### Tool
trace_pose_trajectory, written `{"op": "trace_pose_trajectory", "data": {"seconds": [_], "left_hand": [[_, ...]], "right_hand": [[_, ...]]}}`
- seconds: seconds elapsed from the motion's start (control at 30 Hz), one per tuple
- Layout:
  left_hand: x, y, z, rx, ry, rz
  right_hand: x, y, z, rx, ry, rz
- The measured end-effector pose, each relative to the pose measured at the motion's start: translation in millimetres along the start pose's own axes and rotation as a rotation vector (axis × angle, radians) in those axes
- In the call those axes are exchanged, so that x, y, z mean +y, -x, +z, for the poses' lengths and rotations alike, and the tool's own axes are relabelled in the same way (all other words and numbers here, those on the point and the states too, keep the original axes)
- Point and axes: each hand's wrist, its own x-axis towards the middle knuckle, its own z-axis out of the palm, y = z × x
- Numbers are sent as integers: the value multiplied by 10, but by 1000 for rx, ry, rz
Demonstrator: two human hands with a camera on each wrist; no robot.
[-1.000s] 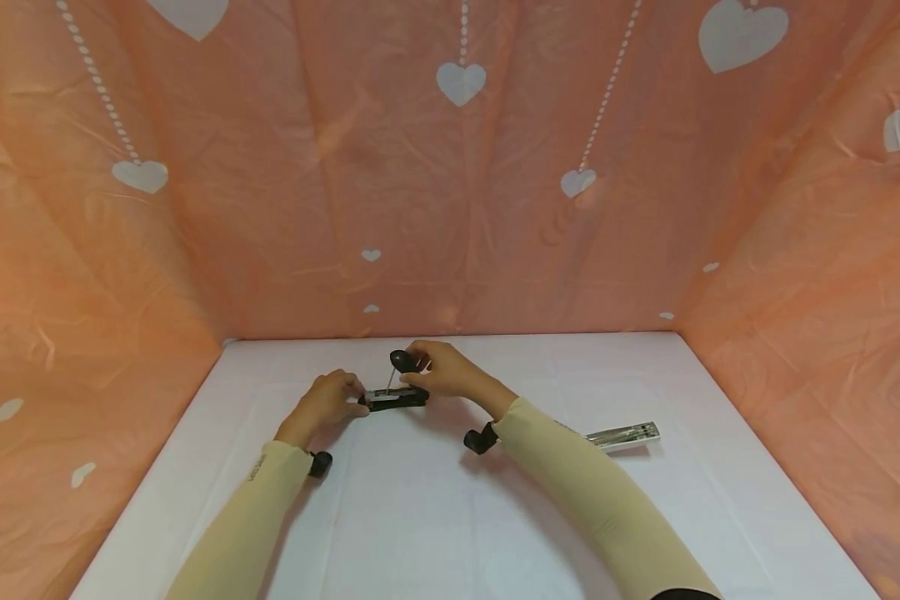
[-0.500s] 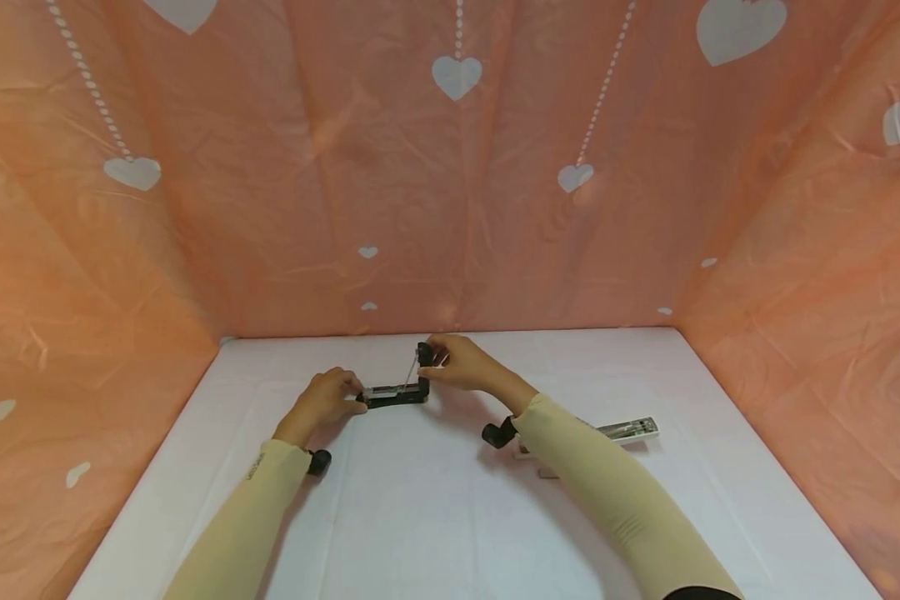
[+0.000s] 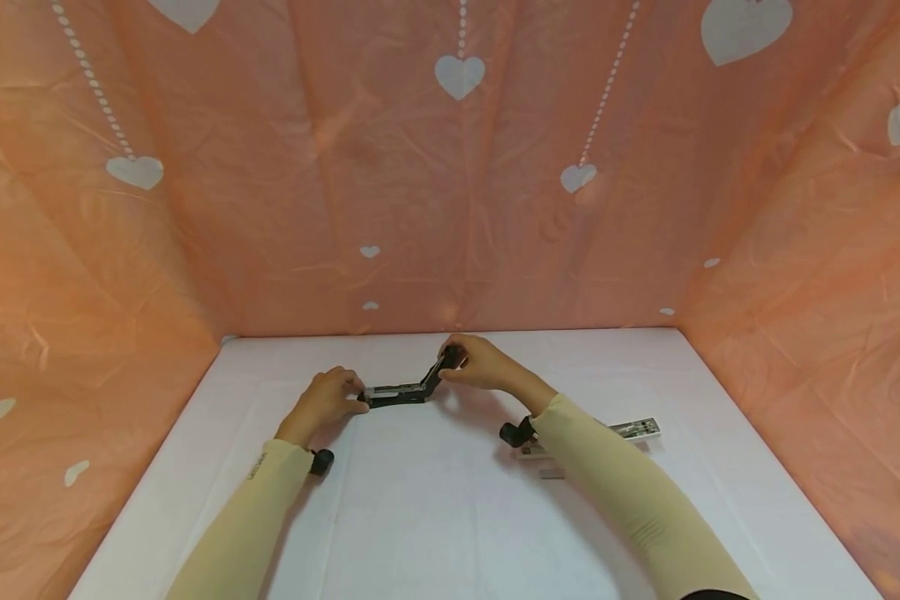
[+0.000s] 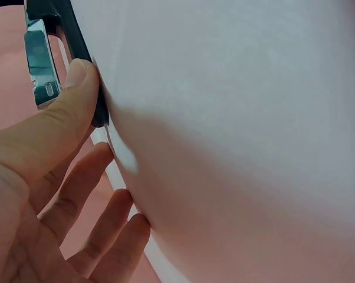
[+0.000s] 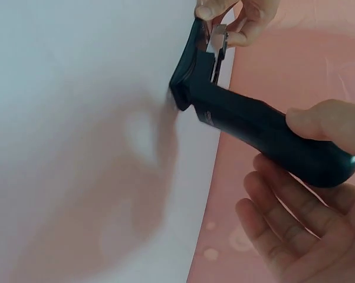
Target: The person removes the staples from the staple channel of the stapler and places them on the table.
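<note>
A black stapler (image 3: 397, 397) lies near the back of the white table, its top arm swung far up and back from the base. My left hand (image 3: 326, 396) pinches the front end of the base, with the thumb on its side and the other fingers spread at the table. In the left wrist view, the shiny metal staple channel (image 4: 42, 65) shows beside the thumb. With thumb and fingers, my right hand (image 3: 486, 364) grips the free end of the raised top arm (image 5: 242, 121). Between the hands, the hinge end of the base (image 5: 180, 94) stays low over the table.
Partly behind my right forearm lies a long narrow box (image 3: 636, 430) with metallic contents. A small grey strip (image 3: 552, 473) is just in front of it. Orange cloth (image 3: 450, 208) with white hearts hangs behind the table and along both sides.
My right hand has moved right, swinging the stapler's top arm from over the base, through upright, to leaning back right. The small strip has come into view; my left hand stays in place.
</note>
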Motion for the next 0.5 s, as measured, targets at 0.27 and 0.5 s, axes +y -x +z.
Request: {"op": "trace_pose_trajectory", "data": {"seconds": [0.27, 0.5], "left_hand": [[4, -2, -11, -1, 8, -7], [-10, -11, -10, 10, -17, 18]], "right_hand": [[100, 85, -55, -14, 25, 26], [154, 132, -30, -4, 65, 8]]}}
